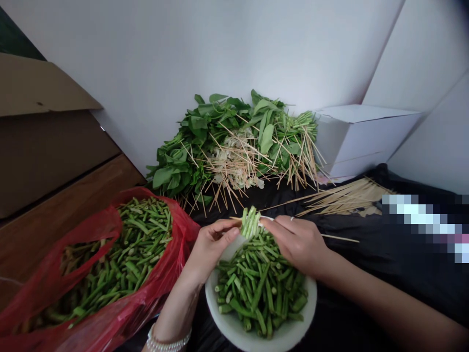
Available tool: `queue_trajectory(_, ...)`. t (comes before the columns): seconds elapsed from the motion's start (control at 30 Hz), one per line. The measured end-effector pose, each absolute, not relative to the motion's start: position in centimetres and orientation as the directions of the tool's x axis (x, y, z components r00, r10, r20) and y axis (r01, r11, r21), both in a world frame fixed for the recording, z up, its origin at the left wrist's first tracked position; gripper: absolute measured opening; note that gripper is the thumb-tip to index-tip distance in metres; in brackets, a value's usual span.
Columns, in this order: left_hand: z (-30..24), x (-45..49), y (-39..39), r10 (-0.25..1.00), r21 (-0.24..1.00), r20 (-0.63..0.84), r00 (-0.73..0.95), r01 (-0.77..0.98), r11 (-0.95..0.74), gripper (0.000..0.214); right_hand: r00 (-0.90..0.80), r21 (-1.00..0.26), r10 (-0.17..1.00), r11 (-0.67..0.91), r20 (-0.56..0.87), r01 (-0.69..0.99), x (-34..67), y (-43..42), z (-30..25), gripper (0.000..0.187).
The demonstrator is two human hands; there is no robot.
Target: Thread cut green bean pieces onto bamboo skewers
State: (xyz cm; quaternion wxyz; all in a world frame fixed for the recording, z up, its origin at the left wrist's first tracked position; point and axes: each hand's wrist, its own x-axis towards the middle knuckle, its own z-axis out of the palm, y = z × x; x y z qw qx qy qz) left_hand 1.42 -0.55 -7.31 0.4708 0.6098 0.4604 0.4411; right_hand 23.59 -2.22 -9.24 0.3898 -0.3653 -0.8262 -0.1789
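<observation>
My left hand (pixel 212 244) and my right hand (pixel 296 242) meet above the far rim of a white bowl (pixel 234 325) filled with cut green bean pieces (pixel 262 288). Between the two hands is a thin wooden skewer (pixel 339 238) with several bean pieces (pixel 250 222) threaded side by side on it. The left hand's fingers pinch the skewer's left end beside the beans. My right hand is closed over the skewer just right of the beans, and the stick juts out to the right past it.
A red plastic bag (pixel 110 313) of green beans lies open at the left. Skewered leafy greens (pixel 234 142) are piled against the wall, next to a white box (pixel 361 137). Loose skewers (pixel 348 195) lie on the black cloth (pixel 384 264). A cardboard box (pixel 44 132) stands far left.
</observation>
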Motion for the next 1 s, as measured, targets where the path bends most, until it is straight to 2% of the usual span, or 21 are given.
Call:
queue_trajectory(0.07, -7.6, 1.0, -0.3, 0.945, 0.847, 0.244, 0.217, 0.427, -0.317, 0.013, -0.391, -0.014, 0.492, 0.635, 0.778, 0.772, 24.0, -2.0, -8.9, 0.033)
queue_trajectory(0.13, -8.0, 0.7, -0.2, 0.905, 0.656, 0.278, 0.322, 0.625, -0.423, 0.015, -0.376, -0.016, 0.506, 0.612, 0.776, 0.791, 24.3, -1.8, -8.8, 0.034)
queue_trajectory(0.2, -8.1, 0.7, -0.5, 0.879, 0.53, 0.231, 0.416, 0.704, -0.472, 0.017, -0.384, -0.006, 0.51, 0.608, 0.77, 0.794, 24.3, -1.7, -8.9, 0.034)
queue_trajectory(0.27, -7.9, 0.9, -0.9, 0.86, 0.496, 0.17, 0.481, 0.712, -0.496, 0.02, -0.4, 0.003, 0.507, 0.617, 0.763, 0.787, 24.2, -1.7, -9.1, 0.034)
queue_trajectory(0.43, -7.1, 1.3, -1.8, 0.809, 0.565, 0.042, 0.586, 0.654, -0.503, 0.018, -0.415, 0.015, 0.488, 0.634, 0.768, 0.773, 24.0, -1.8, -9.4, 0.032)
queue_trajectory(0.53, -7.1, 1.4, -2.0, 0.816, 0.588, 0.017, 0.577, 0.655, -0.475, 0.021, -0.414, 0.007, 0.5, 0.632, 0.761, 0.775, 24.0, -1.8, -9.3, 0.033)
queue_trajectory(0.6, -7.2, 1.5, -1.9, 0.818, 0.657, 0.032, 0.574, 0.605, -0.45, 0.02, -0.415, 0.002, 0.506, 0.633, 0.756, 0.774, 24.0, -1.8, -9.3, 0.033)
queue_trajectory(0.73, -7.2, 1.6, -1.5, 0.885, 0.858, 0.073, 0.46, 0.423, -0.291, 0.008, -0.399, -0.006, 0.502, 0.628, 0.767, 0.778, 24.1, -1.6, -9.3, 0.032)
queue_trajectory(0.83, -7.1, 1.4, -1.2, 0.93, 0.974, 0.052, 0.364, 0.187, -0.128, 0.019, -0.383, -0.012, 0.51, 0.612, 0.77, 0.79, 24.2, -1.5, -9.2, 0.032)
queue_trajectory(0.9, -7.2, 1.4, -1.0, 0.952, 0.998, 0.038, 0.305, 0.041, -0.053, 0.026, -0.381, -0.009, 0.511, 0.605, 0.771, 0.796, 24.3, -1.5, -9.2, 0.032)
queue_trajectory(1.0, -7.5, 1.3, -0.7, 0.983, 0.997, 0.052, 0.173, -0.068, -0.041, 0.041, -0.392, 0.002, 0.498, 0.617, 0.773, 0.787, 24.3, -1.6, -9.2, 0.032)
